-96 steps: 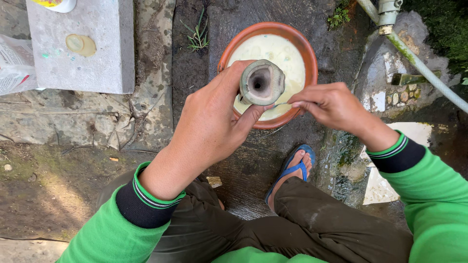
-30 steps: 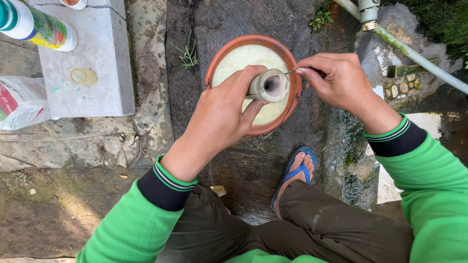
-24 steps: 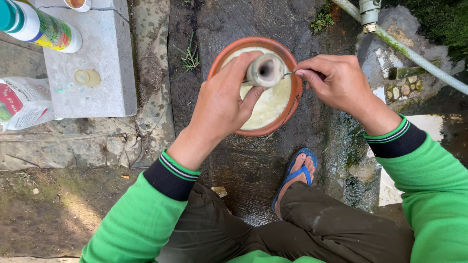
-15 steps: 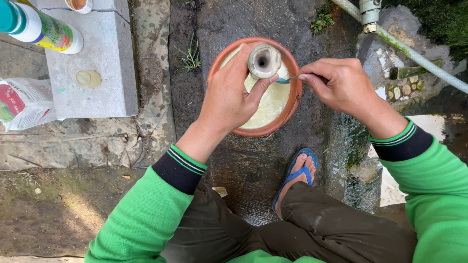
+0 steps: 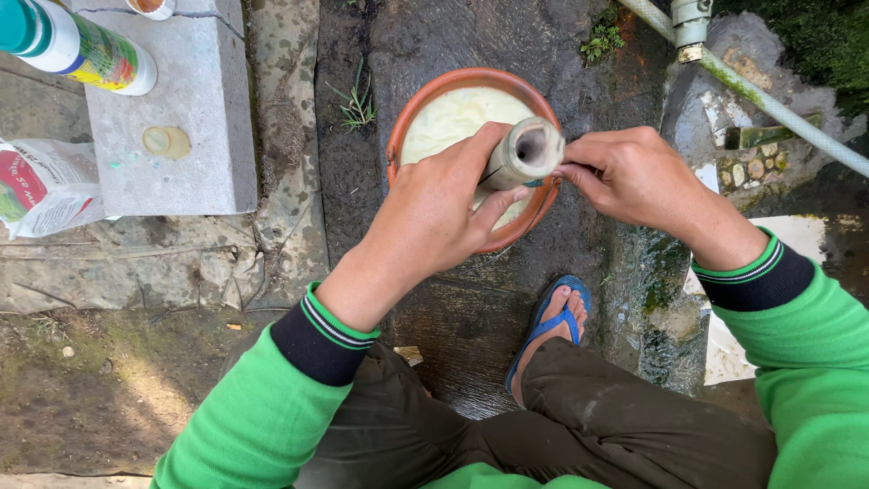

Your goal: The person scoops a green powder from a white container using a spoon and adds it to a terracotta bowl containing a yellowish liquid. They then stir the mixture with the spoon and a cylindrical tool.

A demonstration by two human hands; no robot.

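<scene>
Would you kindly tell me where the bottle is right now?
In the head view the bottle lies at the top left, on the grey concrete block, above the plastic bag.

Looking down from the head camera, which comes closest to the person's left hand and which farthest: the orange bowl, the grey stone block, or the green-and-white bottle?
From the left hand:
1. Orange bowl, right under and behind the hand.
2. Grey stone block, off to the left.
3. Green-and-white bottle, lying on the block's far-left corner.
</scene>
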